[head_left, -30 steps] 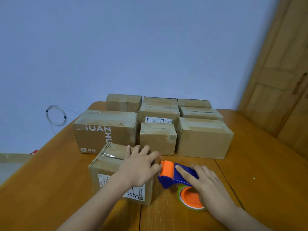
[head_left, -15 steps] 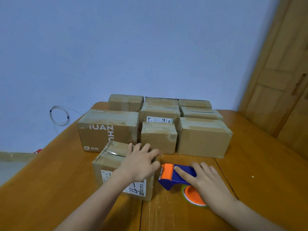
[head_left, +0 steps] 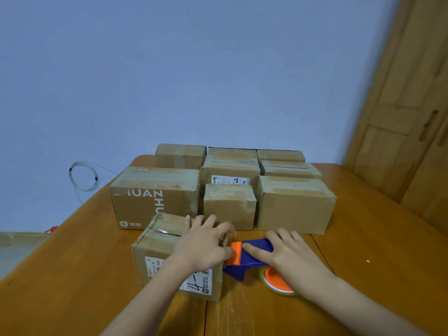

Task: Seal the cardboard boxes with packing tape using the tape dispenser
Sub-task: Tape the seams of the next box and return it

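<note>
A small cardboard box (head_left: 158, 248) with white labels on its front stands near the table's front edge. My left hand (head_left: 204, 241) lies on top of its right end, fingers spread. Right beside the box is the blue and orange tape dispenser (head_left: 244, 261), its orange roller end against the box's right side. My right hand (head_left: 288, 258) holds the dispenser's blue body, fingers wrapped over the top. The orange tape roll (head_left: 276, 281) shows below my right wrist.
Several taped cardboard boxes stand in rows behind, among them a large printed box (head_left: 155, 192), a small middle box (head_left: 229, 204) and a wide right box (head_left: 294, 204). The wooden table (head_left: 375, 258) extends to the right. A wooden door (head_left: 409, 105) stands at right.
The dispenser and my right hand have moved left and up against the box's right side. My left hand stays on the box top.
</note>
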Tool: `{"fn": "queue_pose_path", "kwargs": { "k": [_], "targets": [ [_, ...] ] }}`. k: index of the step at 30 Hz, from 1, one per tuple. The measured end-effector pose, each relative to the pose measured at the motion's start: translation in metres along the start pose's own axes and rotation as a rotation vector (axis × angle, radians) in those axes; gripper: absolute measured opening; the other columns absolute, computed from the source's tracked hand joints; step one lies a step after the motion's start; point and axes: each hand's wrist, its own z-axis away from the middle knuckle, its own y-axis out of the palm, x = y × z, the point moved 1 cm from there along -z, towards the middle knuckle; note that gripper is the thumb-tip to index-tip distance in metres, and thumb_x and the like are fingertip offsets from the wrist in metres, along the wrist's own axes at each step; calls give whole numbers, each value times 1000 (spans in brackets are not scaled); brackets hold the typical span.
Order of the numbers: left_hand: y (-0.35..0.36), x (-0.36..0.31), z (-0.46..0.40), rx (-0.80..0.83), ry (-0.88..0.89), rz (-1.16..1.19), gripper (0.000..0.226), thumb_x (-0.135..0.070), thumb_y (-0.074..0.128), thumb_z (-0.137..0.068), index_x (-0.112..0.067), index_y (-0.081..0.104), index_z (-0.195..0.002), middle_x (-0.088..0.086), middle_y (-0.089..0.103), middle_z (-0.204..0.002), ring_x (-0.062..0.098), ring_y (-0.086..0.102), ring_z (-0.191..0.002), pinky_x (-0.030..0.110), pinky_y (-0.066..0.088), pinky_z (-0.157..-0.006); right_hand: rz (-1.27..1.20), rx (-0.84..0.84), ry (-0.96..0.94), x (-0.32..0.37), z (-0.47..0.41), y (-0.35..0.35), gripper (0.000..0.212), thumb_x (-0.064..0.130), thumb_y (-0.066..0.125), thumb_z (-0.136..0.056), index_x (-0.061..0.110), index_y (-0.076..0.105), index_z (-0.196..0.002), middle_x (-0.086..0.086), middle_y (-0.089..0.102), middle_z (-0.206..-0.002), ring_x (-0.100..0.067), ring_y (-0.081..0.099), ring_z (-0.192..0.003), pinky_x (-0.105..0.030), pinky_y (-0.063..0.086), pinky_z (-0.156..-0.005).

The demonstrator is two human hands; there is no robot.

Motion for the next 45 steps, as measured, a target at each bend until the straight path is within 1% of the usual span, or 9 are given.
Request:
{"fn": "queue_pose_path", "kwargs": {
  "k": [10,15,17,19,21,23,33,41,45],
  "targets": [
    [1,-1,0,-27,-10,10,61,-56,29,-70,-44,43,-128,-9,41,-129,23,26,-132,52,7,-116,144,29,-125,2,-21,-28,71,21,94,-49,26,66,-115,-15,60,-77,-31,58,-65,-42,47,-52],
    [0,-3,1,-31,-15,16,62,-55,28,-70,-43,43,-129,-10,42,-128,23,27,-131,52,9,-115,182,70,-153,8,-29,-44,59,25,96,-40,25,74,-96,-16,59,-70,-33,56,-60,-42,45,-48],
    [0,-3,1,-27,-21,20,63,-55,28,-71,-42,42,-131,-9,42,-128,24,27,-131,52,7,-116,233,148,-177,16,-32,-55,56,25,89,-60,25,69,-112,-18,62,-86,-36,58,-74,-46,48,-59],
    [0,-3,1,-21,-24,9,62,-55,29,-74,-41,40,-134,-8,41,-130,25,26,-132,52,6,-116,277,189,-215,25,-33,-57,46,19,61,-91,18,48,-136,-23,52,-114,-40,51,-102,-52,43,-82],
    [0,-2,0,-27,-17,-9,53,-53,36,-84,-41,38,-136,-7,40,-133,25,25,-133,52,6,-116,283,262,-229,34,-35,-55,37,13,43,-100,11,43,-137,-25,44,-124,-41,41,-113,-54,35,-93],
    [1,-3,2,-39,-12,-2,47,-48,42,-90,-42,38,-136,-7,40,-133,25,24,-134,52,4,-117,282,348,-205,41,-39,-50,32,11,40,-100,9,48,-132,-25,42,-126,-41,39,-115,-54,32,-94],
    [0,0,2,-37,-3,-12,46,-49,47,-88,-43,39,-133,-4,38,-134,26,21,-136,53,1,-117,141,430,105,10,-24,-33,52,14,38,-101,34,24,-148,-16,41,-130,-38,37,-120,-47,33,-95],
    [-3,0,2,-61,61,-62,62,-61,47,-88,-45,24,-143,2,30,-153,27,17,-144,56,1,-117,-173,311,416,-13,-6,-12,68,11,40,-98,48,13,-147,-2,44,-131,-25,41,-121,-35,36,-97],
    [-6,1,7,-155,240,-119,52,-63,41,-91,-34,45,-134,-4,25,-156,15,10,-147,48,1,-120,-283,223,488,-22,-4,-8,75,5,43,-94,51,15,-147,3,47,-120,-20,44,-114,-29,39,-91]
  ]
}}
